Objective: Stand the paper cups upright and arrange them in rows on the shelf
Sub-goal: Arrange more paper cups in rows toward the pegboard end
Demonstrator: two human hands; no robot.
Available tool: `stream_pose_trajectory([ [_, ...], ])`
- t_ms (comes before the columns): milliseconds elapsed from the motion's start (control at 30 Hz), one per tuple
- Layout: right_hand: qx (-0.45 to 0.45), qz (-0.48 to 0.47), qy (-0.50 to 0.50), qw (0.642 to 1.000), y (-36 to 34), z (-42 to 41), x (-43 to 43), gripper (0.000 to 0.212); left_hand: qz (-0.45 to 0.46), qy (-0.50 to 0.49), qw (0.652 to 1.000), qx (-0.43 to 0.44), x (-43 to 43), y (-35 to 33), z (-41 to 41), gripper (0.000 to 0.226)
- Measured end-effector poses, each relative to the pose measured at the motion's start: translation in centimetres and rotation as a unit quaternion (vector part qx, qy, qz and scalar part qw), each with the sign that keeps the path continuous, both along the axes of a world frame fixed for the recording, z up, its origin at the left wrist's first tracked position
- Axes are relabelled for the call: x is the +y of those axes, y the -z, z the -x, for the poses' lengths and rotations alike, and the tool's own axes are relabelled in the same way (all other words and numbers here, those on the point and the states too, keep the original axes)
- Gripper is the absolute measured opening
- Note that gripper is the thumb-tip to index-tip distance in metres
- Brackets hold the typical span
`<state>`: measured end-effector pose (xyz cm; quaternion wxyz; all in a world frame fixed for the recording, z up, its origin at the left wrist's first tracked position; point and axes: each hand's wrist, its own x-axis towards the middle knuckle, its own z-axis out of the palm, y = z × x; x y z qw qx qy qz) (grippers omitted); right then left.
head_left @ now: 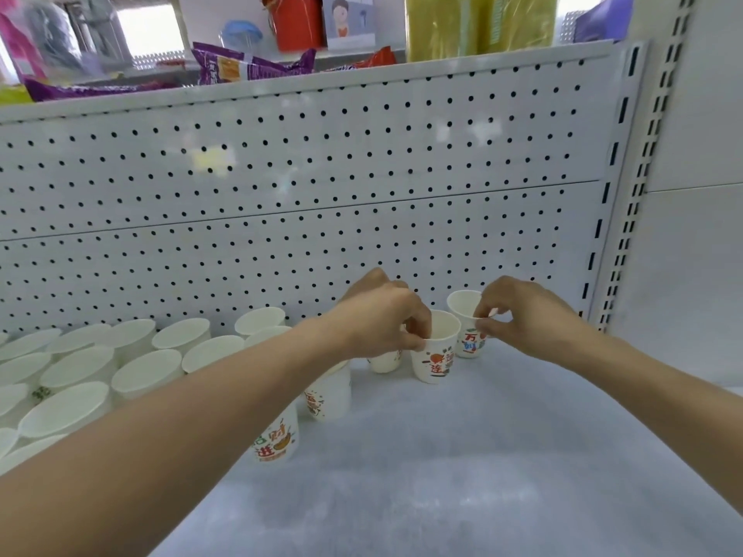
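Note:
Several white paper cups with coloured print stand upright on the shelf (462, 456). My left hand (382, 319) pinches the rim of one upright cup (436, 355) near the back of the shelf. Just right of it, my right hand (522, 315) pinches the rim of another upright cup (466, 319) close to the pegboard. A third cup (384, 361) stands partly hidden under my left hand. Rows of upright cups (120, 367) fill the shelf's left side, and two more cups (327, 391) (277, 440) stand under my left forearm.
A white pegboard back panel (321, 186) rises behind the shelf. A slotted upright post (627, 195) bounds the right side. Snack bags (241, 68) and a red bucket (297, 22) sit on the shelf above.

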<state>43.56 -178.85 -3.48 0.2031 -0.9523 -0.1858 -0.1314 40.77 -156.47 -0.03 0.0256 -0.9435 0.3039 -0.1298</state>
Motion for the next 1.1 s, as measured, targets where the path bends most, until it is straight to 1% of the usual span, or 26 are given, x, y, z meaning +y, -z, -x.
stream_pose_trajectory([
  [133, -0.004, 0.021, 0.026, 0.999, 0.0, -0.1, 0.2, 0.007, -0.069, -0.009, 0.997, -0.034, 0.1, -0.2, -1.0, 0.008],
  [200, 0.001, 0.021, 0.031, 0.999, 0.1, 0.0, 0.4, 0.008, -0.108, -0.026, 0.992, -0.059, 0.1, -0.3, -1.5, 0.008],
  [267, 0.010, 0.019, 0.035, 0.999, 0.0, 0.0, 0.6, 0.011, -0.128, -0.049, 0.988, -0.065, 0.1, -0.2, -1.9, 0.012],
  [333, 0.019, 0.019, 0.034, 0.999, 0.0, 0.0, 0.6, 0.015, -0.109, -0.067, 0.991, -0.049, 0.3, -0.1, -2.0, 0.027],
  [400, 0.023, 0.015, 0.032, 0.999, 0.0, 0.1, 0.6, 0.018, -0.061, -0.089, 0.994, -0.034, 0.8, -0.1, -1.7, 0.045],
  [500, 0.019, 0.003, 0.030, 0.999, 0.2, 0.1, 0.5, 0.019, 0.026, -0.160, 0.987, -0.004, 2.3, -0.7, -1.2, 0.055],
  [600, 0.020, -0.006, 0.031, 0.999, 0.0, 0.2, 0.7, 0.021, 0.096, -0.240, 0.963, 0.079, 3.7, -1.1, -1.5, 0.065],
  [667, 0.024, -0.004, 0.032, 0.999, 0.0, 0.1, 1.0, 0.020, 0.101, -0.273, 0.951, 0.106, 4.0, -1.0, -1.9, 0.069],
  [733, 0.026, -0.001, 0.032, 0.999, -0.1, 0.1, 1.2, 0.018, 0.103, -0.287, 0.945, 0.119, 4.1, -0.7, -2.2, 0.068],
  [867, 0.027, 0.007, 0.034, 0.999, -0.2, -0.1, 1.4, 0.017, 0.130, -0.267, 0.942, 0.158, 4.2, -0.5, -2.5, 0.047],
  [967, 0.018, 0.006, 0.039, 0.999, -0.1, 0.0, 1.3, 0.019, 0.149, -0.267, 0.938, 0.162, 4.3, -1.1, -2.2, 0.043],
  [1033, 0.003, 0.014, 0.043, 0.999, 0.1, 0.1, 1.2, 0.022, 0.137, -0.283, 0.938, 0.143, 4.0, -1.5, -1.8, 0.054],
  [1100, -0.005, 0.013, 0.042, 0.999, 0.2, 0.1, 1.1, 0.026, 0.084, -0.307, 0.939, 0.127, 3.4, -1.6, -1.4, 0.071],
])
